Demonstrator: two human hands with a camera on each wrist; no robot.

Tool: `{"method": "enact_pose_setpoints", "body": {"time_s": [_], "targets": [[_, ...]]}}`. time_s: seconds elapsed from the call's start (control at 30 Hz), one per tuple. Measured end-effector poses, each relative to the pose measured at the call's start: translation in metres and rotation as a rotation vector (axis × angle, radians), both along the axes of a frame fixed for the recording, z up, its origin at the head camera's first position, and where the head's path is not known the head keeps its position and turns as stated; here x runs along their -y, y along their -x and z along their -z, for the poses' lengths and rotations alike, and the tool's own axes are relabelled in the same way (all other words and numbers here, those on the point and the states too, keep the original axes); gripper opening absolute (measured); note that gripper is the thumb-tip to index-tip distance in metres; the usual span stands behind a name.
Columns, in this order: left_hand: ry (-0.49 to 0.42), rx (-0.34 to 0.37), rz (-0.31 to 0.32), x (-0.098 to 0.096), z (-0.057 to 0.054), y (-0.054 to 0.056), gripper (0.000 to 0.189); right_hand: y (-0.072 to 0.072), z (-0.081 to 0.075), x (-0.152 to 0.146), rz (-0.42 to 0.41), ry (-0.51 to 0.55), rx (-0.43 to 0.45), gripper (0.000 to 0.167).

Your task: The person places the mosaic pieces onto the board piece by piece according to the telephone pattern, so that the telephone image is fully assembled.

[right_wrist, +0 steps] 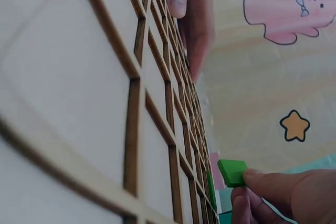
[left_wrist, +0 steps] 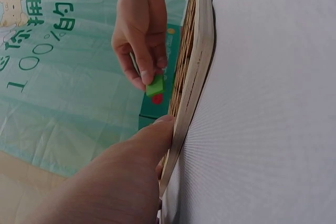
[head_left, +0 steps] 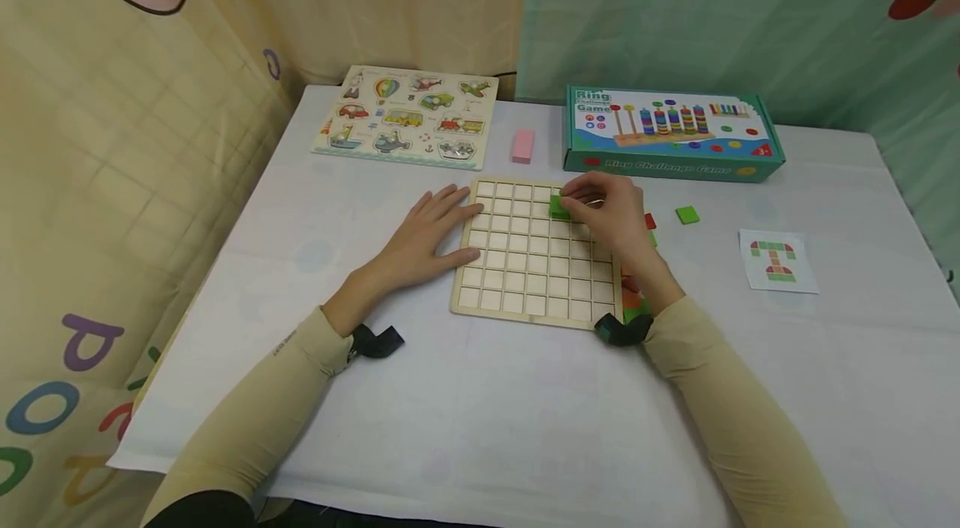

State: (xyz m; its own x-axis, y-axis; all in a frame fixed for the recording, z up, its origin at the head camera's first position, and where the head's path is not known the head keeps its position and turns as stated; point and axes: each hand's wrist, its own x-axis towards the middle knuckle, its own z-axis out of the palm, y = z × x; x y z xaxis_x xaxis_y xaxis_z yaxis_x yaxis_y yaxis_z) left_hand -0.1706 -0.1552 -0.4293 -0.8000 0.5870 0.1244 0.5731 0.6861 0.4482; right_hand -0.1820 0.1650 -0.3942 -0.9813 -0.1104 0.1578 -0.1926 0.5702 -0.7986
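Observation:
A wooden grid board (head_left: 536, 282) of small square cells lies on the white table. My left hand (head_left: 429, 238) rests along its left edge with the fingers spread; its thumb (left_wrist: 149, 137) touches the rim in the left wrist view. Between thumb and fingertips my right hand (head_left: 613, 211) pinches a green square tile (right_wrist: 231, 172), held over the far part of the grid. Just beyond that tile, another green piece (right_wrist: 211, 188) sits in the board. Red, orange and green pieces (head_left: 636, 305) lie along the board's right side, partly hidden by my right wrist.
A loose green tile (head_left: 687, 215) and a card with a coloured pattern (head_left: 778, 261) lie to the right. Behind the board are a vehicle picture puzzle (head_left: 405, 118), a pink block (head_left: 522, 146) and a green Ring Challenge Game box (head_left: 675, 133). Printed curtains (head_left: 360, 3) hang behind the table.

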Motion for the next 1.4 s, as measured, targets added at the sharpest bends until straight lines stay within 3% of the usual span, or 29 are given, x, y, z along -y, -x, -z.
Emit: {"method": "enact_pose_setpoints", "body": {"time_s": [0.23,0.53,1.03,1.23,1.4], "targets": [[0.003,-0.004,0.004,0.0,-0.001,0.0,0.072,0.0,0.009,0.008,-0.029,-0.029,0.014,0.015],[0.001,-0.003,0.002,-0.001,-0.002,0.0,0.072,-0.003,0.012,0.011,-0.135,-0.031,-0.025,0.022],[-0.002,-0.002,0.003,-0.002,-0.002,0.001,0.072,-0.005,0.017,0.018,-0.151,-0.111,-0.11,0.016],[0.002,-0.006,0.0,-0.002,-0.001,0.001,0.072,-0.005,0.015,0.018,-0.183,-0.116,-0.082,0.018],[0.0,0.001,-0.004,-0.001,0.001,0.001,0.071,-0.004,0.004,0.009,-0.201,-0.095,-0.021,0.018]]}}
